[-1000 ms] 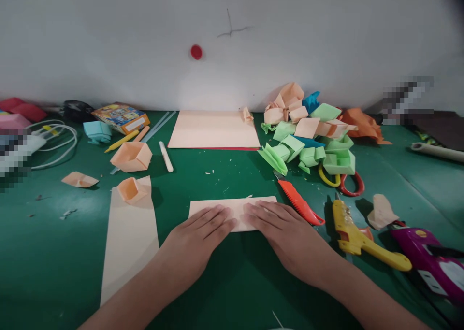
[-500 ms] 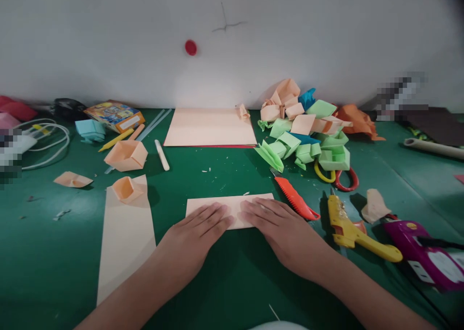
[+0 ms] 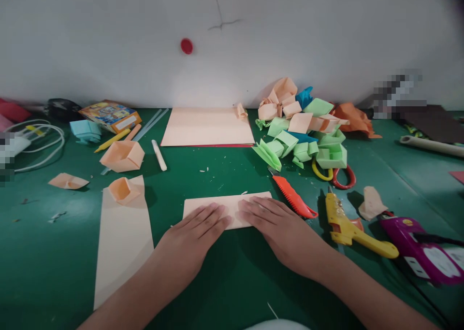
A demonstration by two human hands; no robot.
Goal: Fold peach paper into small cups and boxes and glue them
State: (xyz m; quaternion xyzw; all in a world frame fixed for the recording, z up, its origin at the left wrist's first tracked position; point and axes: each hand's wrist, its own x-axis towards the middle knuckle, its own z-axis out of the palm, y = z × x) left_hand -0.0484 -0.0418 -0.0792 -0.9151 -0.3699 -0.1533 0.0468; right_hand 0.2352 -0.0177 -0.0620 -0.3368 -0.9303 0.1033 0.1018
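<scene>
A folded strip of peach paper (image 3: 232, 203) lies flat on the green table in front of me. My left hand (image 3: 197, 231) rests on its left half with the fingers stretched out flat. On its right half lies my right hand (image 3: 273, 226), fingers likewise extended and pressed down. Both hands cover the strip's lower edge in part, and neither grips anything. Left of my left hand is a long peach paper sheet (image 3: 121, 248) with a small folded paper box (image 3: 123, 191) on its far end. Close to my right hand is an orange utility knife (image 3: 294, 194).
Peach sheets (image 3: 206, 127) lie by the wall. Folded paper pieces (image 3: 286, 136) are heaped at the back right. Scissors (image 3: 344, 178), a yellow glue gun (image 3: 348, 228) and a purple power strip (image 3: 416, 248) sit rightward. A white marker (image 3: 158, 155) and peach paper box (image 3: 123, 156) lie left.
The whole view has shifted slightly, so things appear a little further left. My hands stay flat on the folded paper with no clear movement over it.
</scene>
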